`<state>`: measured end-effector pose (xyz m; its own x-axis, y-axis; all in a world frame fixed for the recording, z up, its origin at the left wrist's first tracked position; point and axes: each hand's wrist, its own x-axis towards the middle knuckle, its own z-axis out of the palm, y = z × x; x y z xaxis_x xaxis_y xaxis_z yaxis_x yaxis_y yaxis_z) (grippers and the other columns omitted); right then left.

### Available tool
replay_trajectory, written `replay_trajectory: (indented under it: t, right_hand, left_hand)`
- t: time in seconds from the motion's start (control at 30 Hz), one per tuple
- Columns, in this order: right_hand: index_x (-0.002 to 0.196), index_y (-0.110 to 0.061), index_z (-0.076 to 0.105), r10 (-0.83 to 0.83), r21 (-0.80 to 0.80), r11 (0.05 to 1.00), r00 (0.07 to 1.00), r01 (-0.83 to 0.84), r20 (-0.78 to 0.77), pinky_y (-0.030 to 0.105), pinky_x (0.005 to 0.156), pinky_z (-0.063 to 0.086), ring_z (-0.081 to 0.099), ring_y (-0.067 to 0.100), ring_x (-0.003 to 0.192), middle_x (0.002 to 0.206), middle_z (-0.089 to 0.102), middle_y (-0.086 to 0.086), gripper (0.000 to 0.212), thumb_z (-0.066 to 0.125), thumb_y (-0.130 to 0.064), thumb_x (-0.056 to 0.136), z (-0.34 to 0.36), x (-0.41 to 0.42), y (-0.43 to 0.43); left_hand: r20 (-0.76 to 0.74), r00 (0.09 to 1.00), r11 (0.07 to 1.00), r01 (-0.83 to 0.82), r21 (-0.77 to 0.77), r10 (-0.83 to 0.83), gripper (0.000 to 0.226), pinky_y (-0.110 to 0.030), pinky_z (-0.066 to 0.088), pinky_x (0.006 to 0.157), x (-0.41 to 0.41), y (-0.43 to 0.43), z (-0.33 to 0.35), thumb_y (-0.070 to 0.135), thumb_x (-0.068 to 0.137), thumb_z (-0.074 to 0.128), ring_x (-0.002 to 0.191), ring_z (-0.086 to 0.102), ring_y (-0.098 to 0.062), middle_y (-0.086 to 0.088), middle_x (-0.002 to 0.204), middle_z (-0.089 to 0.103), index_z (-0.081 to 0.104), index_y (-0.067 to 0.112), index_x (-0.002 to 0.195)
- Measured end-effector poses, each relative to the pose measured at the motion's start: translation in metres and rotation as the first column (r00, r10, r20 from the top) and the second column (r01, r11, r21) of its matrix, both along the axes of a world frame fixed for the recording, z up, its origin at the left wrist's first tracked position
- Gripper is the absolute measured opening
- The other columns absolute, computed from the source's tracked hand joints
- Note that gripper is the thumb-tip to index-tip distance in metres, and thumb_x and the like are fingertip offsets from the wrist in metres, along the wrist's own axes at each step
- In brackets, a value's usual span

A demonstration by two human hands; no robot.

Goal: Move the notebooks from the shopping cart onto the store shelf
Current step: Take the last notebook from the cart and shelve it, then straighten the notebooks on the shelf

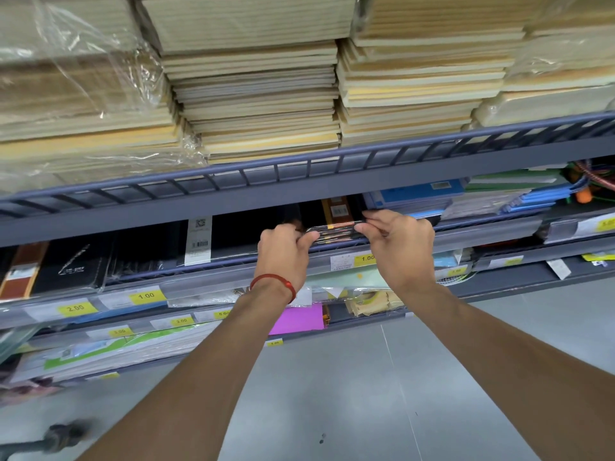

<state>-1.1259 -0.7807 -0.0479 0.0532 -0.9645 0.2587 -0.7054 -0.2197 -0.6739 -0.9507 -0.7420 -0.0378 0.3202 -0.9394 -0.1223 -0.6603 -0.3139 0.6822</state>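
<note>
Far left on the store shelf (206, 281): black notebooks (66, 267) lying flat in plastic, yellow price tags (146, 296) just below. Next, the left hand (283, 254), red bracelet (276, 283) at the wrist, fingers curled tight round the left end of a wrapped pack of notebooks (332, 233). Held level at the shelf's front edge, under the grey rail (299, 181), partly into the gap. Clamped on its right end, the right hand (399, 247), thumb and fingers pinching. Beyond, further right, blue pads (416, 197) stacked on the same level.

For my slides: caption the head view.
Left hand and right hand grip a plastic-wrapped black notebook pack at the grey metal shelf.
</note>
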Motion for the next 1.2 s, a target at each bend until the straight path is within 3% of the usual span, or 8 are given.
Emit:
replay_trajectory:
  t: [0.13, 0.4, 0.5, 0.67, 0.73, 0.83, 1.0, 1.2]
  right_hand:
    - [0.107, -0.016, 0.077, -0.036, -0.071, 0.997, 0.999, 0.036, -0.009, 0.039, 0.079, 0.06, 0.075, 0.02, 0.079, 0.088, 0.079, -0.001, 0.018, 0.072, -0.025, 0.092, -0.006, 0.004, 0.002]
    - [0.105, -0.017, 0.078, -0.043, -0.093, 0.995, 0.999, 0.04, -0.022, 0.037, 0.069, 0.06, 0.071, 0.019, 0.065, 0.078, 0.078, 0.0, 0.017, 0.071, -0.026, 0.092, -0.007, 0.002, 0.005]
    - [0.117, -0.017, 0.073, -0.013, -0.038, 0.999, 0.998, 0.01, -0.069, 0.038, 0.078, 0.059, 0.073, 0.021, 0.078, 0.09, 0.078, 0.002, 0.023, 0.067, -0.024, 0.096, -0.003, 0.001, 0.015]
    - [0.139, -0.017, 0.055, 0.032, 0.027, 0.999, 0.978, -0.027, -0.205, 0.036, 0.098, 0.049, 0.062, 0.023, 0.115, 0.132, 0.066, 0.003, 0.038, 0.054, -0.017, 0.101, 0.014, -0.002, 0.048]
    - [0.139, -0.015, 0.056, 0.051, 0.049, 0.998, 0.962, -0.04, -0.268, 0.036, 0.102, 0.046, 0.055, 0.023, 0.122, 0.134, 0.063, 0.003, 0.041, 0.056, -0.012, 0.097, 0.024, -0.004, 0.062]
    - [0.129, -0.012, 0.061, 0.077, 0.097, 0.994, 0.926, -0.044, -0.369, 0.038, 0.093, 0.048, 0.053, 0.025, 0.11, 0.123, 0.061, 0.005, 0.036, 0.059, -0.014, 0.093, 0.043, -0.006, 0.086]
    - [0.108, -0.009, 0.068, 0.067, 0.048, 0.998, 0.875, -0.05, -0.48, 0.038, 0.081, 0.05, 0.055, 0.028, 0.094, 0.102, 0.063, 0.007, 0.026, 0.064, -0.025, 0.088, 0.082, -0.005, 0.139]
    - [0.102, -0.014, 0.068, 0.118, 0.083, 0.993, 0.812, -0.085, -0.572, 0.04, 0.08, 0.051, 0.054, 0.026, 0.091, 0.094, 0.063, 0.003, 0.03, 0.054, -0.036, 0.089, 0.129, -0.002, 0.199]
  left_hand:
    - [-0.011, 0.999, 0.998, -0.036, -0.057, 0.035, 0.042, -0.024, 0.04, 0.064, -0.003, -0.003, -0.012, 0.036, 0.096, 0.06, 0.06, 0.053, -0.014, -0.006, 0.065, 0.064, 0.052, 0.013, 0.061]
    - [-0.023, 0.997, 0.993, -0.078, -0.089, 0.076, 0.041, -0.03, 0.052, 0.069, -0.007, -0.003, -0.014, 0.035, 0.093, 0.065, 0.067, 0.062, -0.023, -0.009, 0.069, 0.067, 0.051, 0.014, 0.061]
    - [0.029, 0.998, 0.997, -0.048, -0.055, 0.05, 0.031, -0.029, 0.052, 0.069, -0.011, 0.001, -0.01, 0.036, 0.097, 0.059, 0.071, 0.061, -0.02, -0.009, 0.08, 0.067, 0.061, 0.01, 0.081]
    - [0.205, 0.978, 0.999, 0.042, 0.005, -0.043, 0.035, -0.038, 0.054, 0.075, -0.008, 0.018, 0.011, 0.036, 0.099, 0.054, 0.084, 0.062, -0.027, -0.011, 0.091, 0.064, 0.058, 0.006, 0.116]
    - [0.282, 0.954, 0.993, 0.112, -0.028, -0.1, 0.039, -0.043, 0.052, 0.085, -0.003, 0.029, 0.02, 0.032, 0.099, 0.052, 0.1, 0.058, -0.031, -0.013, 0.107, 0.063, 0.053, 0.006, 0.128]
    - [0.388, 0.907, 0.982, 0.186, -0.028, -0.161, 0.047, -0.045, 0.045, 0.098, 0.001, 0.05, 0.033, 0.029, 0.099, 0.05, 0.115, 0.05, -0.033, -0.013, 0.127, 0.055, 0.046, 0.006, 0.14]
    - [0.501, 0.823, 0.962, 0.255, 0.098, -0.269, 0.043, -0.043, 0.044, 0.093, 0.008, 0.105, 0.07, 0.034, 0.098, 0.045, 0.113, 0.048, -0.031, -0.009, 0.128, 0.052, 0.047, 0.012, 0.135]
    - [0.65, 0.688, 0.942, 0.298, 0.154, -0.324, 0.04, -0.043, 0.042, 0.09, 0.015, 0.176, 0.12, 0.044, 0.096, 0.044, 0.111, 0.05, -0.027, -0.004, 0.121, 0.055, 0.053, 0.017, 0.124]
